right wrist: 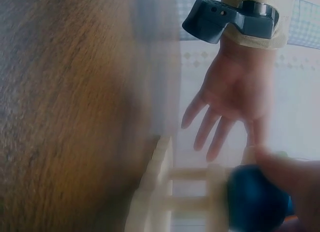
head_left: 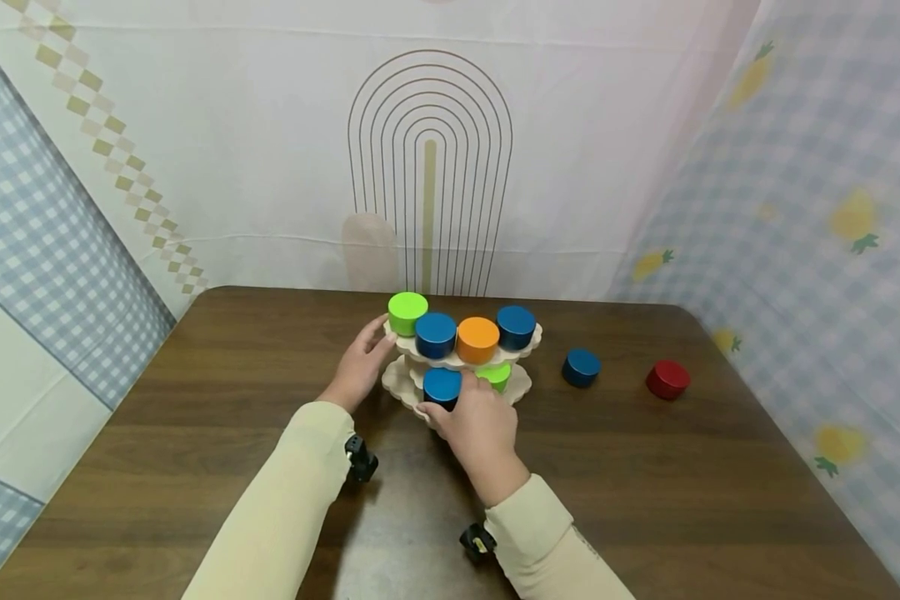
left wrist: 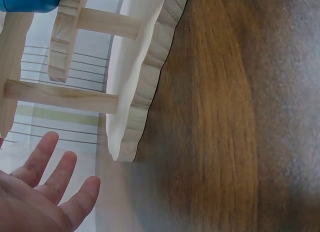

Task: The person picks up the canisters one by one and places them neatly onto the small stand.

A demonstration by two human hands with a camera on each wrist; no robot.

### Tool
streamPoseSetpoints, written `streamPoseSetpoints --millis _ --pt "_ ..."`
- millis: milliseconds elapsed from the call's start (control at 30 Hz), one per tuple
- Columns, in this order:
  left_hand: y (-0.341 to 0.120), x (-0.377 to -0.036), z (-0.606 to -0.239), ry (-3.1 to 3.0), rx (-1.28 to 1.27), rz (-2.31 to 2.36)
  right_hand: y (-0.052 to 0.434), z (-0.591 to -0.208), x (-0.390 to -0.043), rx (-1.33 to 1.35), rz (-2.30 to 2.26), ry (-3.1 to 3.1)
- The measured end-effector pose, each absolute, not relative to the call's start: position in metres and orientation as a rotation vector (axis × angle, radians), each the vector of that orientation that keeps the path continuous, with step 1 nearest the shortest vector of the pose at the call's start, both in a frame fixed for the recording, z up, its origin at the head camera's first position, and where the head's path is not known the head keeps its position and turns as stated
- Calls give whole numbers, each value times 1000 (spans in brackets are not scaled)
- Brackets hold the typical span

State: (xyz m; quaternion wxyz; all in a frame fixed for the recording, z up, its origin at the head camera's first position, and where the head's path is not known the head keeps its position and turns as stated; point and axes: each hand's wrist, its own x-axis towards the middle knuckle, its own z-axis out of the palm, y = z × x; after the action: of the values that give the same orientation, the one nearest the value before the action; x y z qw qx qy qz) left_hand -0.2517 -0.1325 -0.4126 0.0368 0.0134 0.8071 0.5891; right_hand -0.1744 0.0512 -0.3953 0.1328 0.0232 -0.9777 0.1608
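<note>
While the right hand (head_left: 480, 427) closes its fingertips around it, the short blue wooden cylinder (head_left: 442, 387) sits at the front edge of the lower shelf of the pale wooden two-tier stand with scalloped edges (head_left: 405, 385), near the middle of the dark brown wooden table (head_left: 195, 433). The cylinder stands with its flat face up and its axis vertical; its lower half is hidden behind the fingers in the head view. In the right wrist view it appears only as a blurred dark blue mass (right wrist: 255, 202) under the thumb, so the exact grip cannot be made out there.

The left hand (head_left: 360, 367) rests against the left side of the stand, fingers straight and slightly spread, holding nothing; the left wrist view shows the open fingers (left wrist: 50, 177) just beside the lower shelf rim (left wrist: 135, 107), and whether they touch it cannot be told there.

A light green cylinder (head_left: 495, 375) sits on the lower shelf behind the right hand, largely hidden. On the upper shelf stand a light green cylinder (head_left: 407, 312), a blue one (head_left: 436, 334), an orange one (head_left: 477, 339) and another blue one (head_left: 515, 327).

To the right on the table, well apart from the stand, lie a loose blue cylinder (head_left: 581, 367) and a red cylinder (head_left: 667, 379). Patterned cloth panels (head_left: 795, 208) enclose the table.
</note>
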Motion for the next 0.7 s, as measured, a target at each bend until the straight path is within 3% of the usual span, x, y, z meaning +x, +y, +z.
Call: streamPoseSetpoints --millis 700 --pt "-132 -250 -410 2478 20 1795 58 -399 -174 189 545 -2651"
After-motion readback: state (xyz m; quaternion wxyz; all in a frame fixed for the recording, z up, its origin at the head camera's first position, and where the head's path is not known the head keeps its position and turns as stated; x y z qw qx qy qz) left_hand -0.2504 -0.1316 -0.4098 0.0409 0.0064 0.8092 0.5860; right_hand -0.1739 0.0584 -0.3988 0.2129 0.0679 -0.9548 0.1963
